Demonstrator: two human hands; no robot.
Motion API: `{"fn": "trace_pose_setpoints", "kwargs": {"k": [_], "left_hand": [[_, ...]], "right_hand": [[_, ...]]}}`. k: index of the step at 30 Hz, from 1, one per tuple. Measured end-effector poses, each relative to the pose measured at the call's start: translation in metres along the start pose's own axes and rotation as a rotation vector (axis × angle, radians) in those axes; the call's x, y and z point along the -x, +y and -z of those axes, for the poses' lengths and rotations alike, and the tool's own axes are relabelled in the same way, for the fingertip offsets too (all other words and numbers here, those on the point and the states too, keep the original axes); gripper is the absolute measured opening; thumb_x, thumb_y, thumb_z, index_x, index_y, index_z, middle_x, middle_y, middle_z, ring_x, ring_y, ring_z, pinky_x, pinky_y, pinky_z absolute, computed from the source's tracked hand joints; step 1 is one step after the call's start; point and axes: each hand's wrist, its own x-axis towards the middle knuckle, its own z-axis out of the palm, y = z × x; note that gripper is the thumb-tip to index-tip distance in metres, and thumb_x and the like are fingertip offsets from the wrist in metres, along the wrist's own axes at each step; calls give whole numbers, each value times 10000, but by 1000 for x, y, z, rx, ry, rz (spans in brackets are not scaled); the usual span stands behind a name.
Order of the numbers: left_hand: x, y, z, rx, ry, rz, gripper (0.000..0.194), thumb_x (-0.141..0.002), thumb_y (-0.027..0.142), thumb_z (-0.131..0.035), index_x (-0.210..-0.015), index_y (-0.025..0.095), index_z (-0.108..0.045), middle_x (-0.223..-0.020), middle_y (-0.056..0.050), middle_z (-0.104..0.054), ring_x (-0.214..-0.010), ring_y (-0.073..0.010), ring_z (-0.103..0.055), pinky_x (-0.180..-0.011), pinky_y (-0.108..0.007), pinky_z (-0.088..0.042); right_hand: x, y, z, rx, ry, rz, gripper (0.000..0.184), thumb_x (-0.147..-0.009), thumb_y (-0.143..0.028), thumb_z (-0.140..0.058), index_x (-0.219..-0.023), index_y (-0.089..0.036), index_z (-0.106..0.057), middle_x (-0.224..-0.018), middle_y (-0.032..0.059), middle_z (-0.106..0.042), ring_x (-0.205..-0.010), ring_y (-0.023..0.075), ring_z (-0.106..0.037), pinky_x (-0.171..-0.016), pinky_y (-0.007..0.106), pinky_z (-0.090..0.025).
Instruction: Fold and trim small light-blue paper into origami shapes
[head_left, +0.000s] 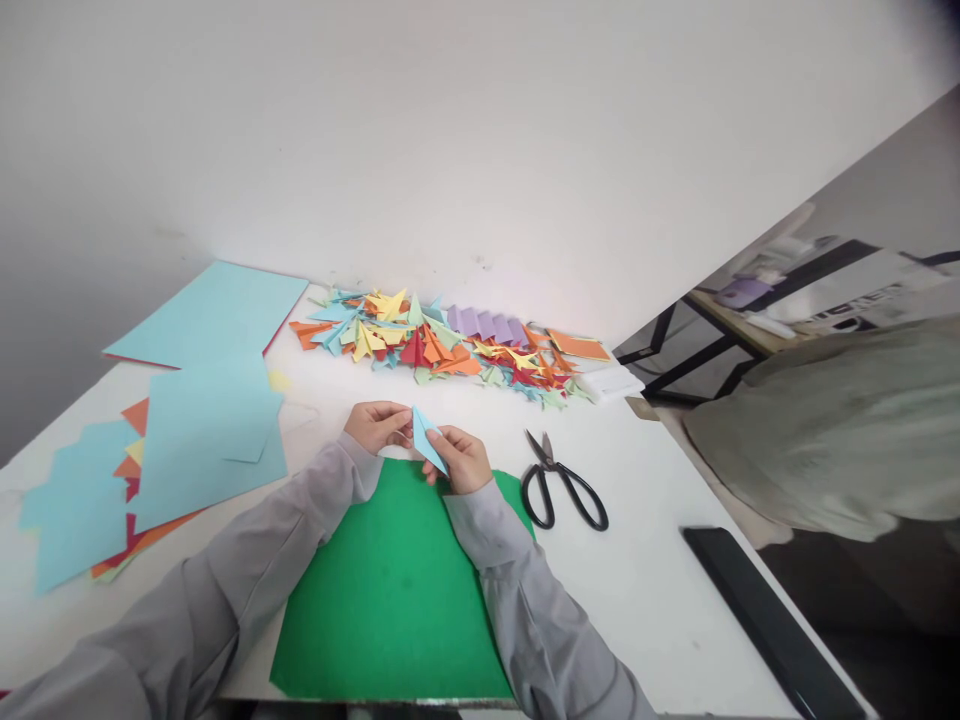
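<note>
Right, we have the folded blue paper [425, 430] up in both hands at the far edge of the green mat [390, 600]. Left hand [377, 426] pinches its left edge with the fingertips; right hand [464, 461] clamps the lower part, thumb on top, fingers under. Our read: two-point hold because the piece is small and thin, so one side stays steady while the other presses a crease. Can't tell whether it touches the mat.

Scissors [550, 464] lie right of the mat, blades slightly apart and aimed at the wall, handles toward us; probably parked there for a quick right-hand grab. Folded paper planes [435, 347] bank up along the wall, which likely keeps the work area free. Flat blue sheets [202, 440] sit left, within left-arm reach. Black slab [757, 610] is off by the right edge, well apart from the hands.
</note>
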Motion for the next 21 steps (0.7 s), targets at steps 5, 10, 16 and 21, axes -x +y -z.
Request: {"fn": "trace_pose_setpoints", "kwargs": {"k": [5,10,16,21], "left_hand": [[-2,-3,5,-68,-14,-46,324,-439,339,-779,-591,85,-647,-447,-12,-583,-426,-119,-555,-413,-259,-496],[0,-2,4,-156,26,-67,288,-447,310,-766,-586,89,-645,-424,-7,-580,-388,-114,-545,-407,-253,-501],[3,1,-1,-199,65,-49,231,-433,267,-754,-535,99,-634,-399,1,-572,-356,-105,-529,-399,-240,-496],[5,3,-4,-149,58,-2,205,-411,227,-752,-520,102,-632,-462,-10,-613,-435,-121,-575,-437,-241,-515]], "right_hand": [[1,0,-2,69,10,26,332,-624,-471,-662,-608,-151,-576,-360,-24,-565,-261,77,-467,-266,156,-334],[2,1,-5,43,23,9,340,-614,-484,-663,-629,-151,-595,-387,-17,-588,-283,84,-495,-291,163,-379],[4,1,-4,142,58,47,256,-585,-388,-710,-607,-150,-620,-376,-22,-582,-263,79,-461,-264,167,-340],[4,-1,-2,132,60,31,245,-568,-365,-720,-596,-145,-614,-367,-22,-579,-257,73,-447,-262,164,-326]]}}
